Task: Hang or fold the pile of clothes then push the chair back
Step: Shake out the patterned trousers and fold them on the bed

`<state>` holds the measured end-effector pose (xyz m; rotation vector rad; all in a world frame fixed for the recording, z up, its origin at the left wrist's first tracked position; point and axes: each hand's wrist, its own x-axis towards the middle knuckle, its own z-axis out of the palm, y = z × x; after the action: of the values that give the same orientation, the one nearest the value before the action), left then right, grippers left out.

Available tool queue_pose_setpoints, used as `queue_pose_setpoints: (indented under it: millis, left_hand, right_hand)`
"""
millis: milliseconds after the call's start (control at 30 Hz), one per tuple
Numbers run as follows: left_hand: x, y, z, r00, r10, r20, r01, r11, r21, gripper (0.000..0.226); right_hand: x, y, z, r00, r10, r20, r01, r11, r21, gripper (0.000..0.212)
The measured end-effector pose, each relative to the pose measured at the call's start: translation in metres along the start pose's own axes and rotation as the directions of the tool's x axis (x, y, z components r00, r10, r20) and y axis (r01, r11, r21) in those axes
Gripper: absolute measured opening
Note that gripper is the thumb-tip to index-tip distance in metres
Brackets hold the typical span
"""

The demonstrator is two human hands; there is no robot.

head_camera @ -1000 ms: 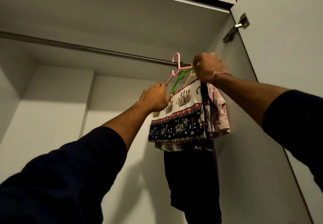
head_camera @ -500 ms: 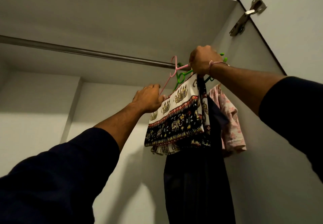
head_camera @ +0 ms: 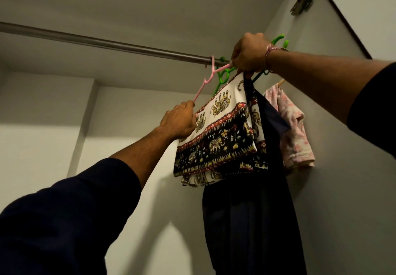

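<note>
The pink hanger (head_camera: 211, 75) sat hooked on the rail (head_camera: 107, 44), elephant-print garment (head_camera: 222, 131) draped below. The left hand (head_camera: 180, 120) pinched its lower end, the right hand (head_camera: 249, 53) gripped the upper. Best practice: level it, slide toward the hung clothes, then release.

Beside the grey metal rail (head_camera: 111, 44): a pink plastic hanger (head_camera: 211, 77), a green plastic hanger (head_camera: 222, 78), white-and-black elephant-print cloth (head_camera: 222, 133), dark navy garment (head_camera: 252, 210), pale pink floral top (head_camera: 293, 131).
</note>
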<state>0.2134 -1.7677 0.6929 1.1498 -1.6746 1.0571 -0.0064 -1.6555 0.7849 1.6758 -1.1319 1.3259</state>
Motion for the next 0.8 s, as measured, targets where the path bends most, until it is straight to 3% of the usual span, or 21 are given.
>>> queue_pose_setpoints:
  millis: [433, 567, 700, 800]
  left_hand:
    - [-0.060, 0.027, -0.007, 0.997, 0.051, 0.065, -0.046, 0.996, -0.074, 0.032]
    - [-0.087, 0.051, -0.015, 0.994, 0.083, 0.074, -0.072, 0.988, -0.139, 0.034]
    - [-0.123, 0.091, -0.020, 0.995, 0.080, -0.061, -0.091, 0.972, -0.217, 0.037]
    - [-0.150, 0.130, -0.023, 0.981, 0.048, -0.189, -0.104, 0.949, -0.297, 0.038]
  right_hand:
    - [-0.063, -0.003, -0.028, 0.990, 0.096, -0.102, -0.081, 0.986, 0.147, 0.036]
    - [-0.106, -0.004, -0.040, 0.989, 0.084, -0.125, -0.073, 0.993, 0.089, 0.037]
    - [-0.166, 0.001, -0.047, 0.994, 0.108, -0.027, -0.108, 0.994, -0.003, 0.041]
    - [-0.218, 0.009, -0.049, 0.979, 0.114, 0.167, -0.101, 0.991, -0.084, 0.039]
